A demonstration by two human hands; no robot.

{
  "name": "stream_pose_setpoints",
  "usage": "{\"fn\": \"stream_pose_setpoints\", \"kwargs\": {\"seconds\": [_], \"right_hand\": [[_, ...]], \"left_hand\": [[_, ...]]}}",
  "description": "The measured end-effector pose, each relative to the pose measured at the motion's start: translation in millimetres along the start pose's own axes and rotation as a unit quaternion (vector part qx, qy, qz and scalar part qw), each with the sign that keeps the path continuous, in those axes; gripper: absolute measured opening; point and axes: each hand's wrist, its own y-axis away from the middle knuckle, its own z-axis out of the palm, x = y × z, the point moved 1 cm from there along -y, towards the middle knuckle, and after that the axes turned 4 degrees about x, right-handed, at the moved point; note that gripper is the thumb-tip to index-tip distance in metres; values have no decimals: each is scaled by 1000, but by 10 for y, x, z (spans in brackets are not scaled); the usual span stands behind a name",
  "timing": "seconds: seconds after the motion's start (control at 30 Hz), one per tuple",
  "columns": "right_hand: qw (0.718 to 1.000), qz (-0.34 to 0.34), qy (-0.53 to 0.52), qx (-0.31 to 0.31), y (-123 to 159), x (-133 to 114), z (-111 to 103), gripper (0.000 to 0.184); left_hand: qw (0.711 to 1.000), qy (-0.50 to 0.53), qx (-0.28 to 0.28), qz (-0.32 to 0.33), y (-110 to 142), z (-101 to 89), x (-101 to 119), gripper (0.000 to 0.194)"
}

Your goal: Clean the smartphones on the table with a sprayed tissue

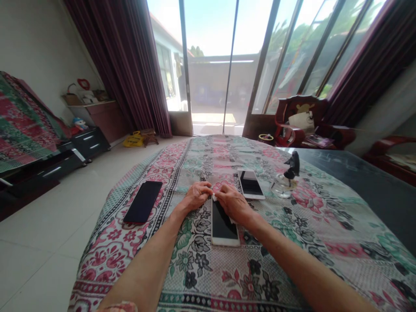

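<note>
A white-framed phone (pixel 225 232) with a dark screen lies on the patterned tablecloth in front of me. My left hand (pixel 197 194) is closed at its top left corner, the bent fingertips against the edge there. Over the upper part of the screen, my right hand (pixel 231 203) presses a white wipe (pixel 233 221), mostly hidden beneath the fingers. Just beyond my right hand rests a second white phone (pixel 251 184). A dark phone with a reddish edge (pixel 143 202) lies off to the left. To the right stands a clear spray bottle (pixel 284 185) with a black nozzle (pixel 293 164).
The round table's tablecloth (pixel 250 277) is floral. Beyond it are glass doors (pixel 211 86) between purple curtains (pixel 120 56). A wooden armchair (pixel 300 112) with a bag on it stands at the back right. A yellow bag (pixel 134 139) lies on the floor at left.
</note>
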Motion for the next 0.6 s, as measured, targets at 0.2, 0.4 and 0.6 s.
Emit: {"fn": "stream_pose_setpoints", "kwargs": {"seconds": [0.2,0.4,0.6], "right_hand": [[999,-47,-13,-23,238,-240,-111,17],[992,-95,-61,-63,633,-499,-197,16],[992,-83,-88,-27,516,-290,-191,21]], "left_hand": [[1000,0,-3,6,-7,-27,51,26],[1000,1,0,12,-13,-20,27,27],[999,20,9,32,-17,-9,15,28]]}}
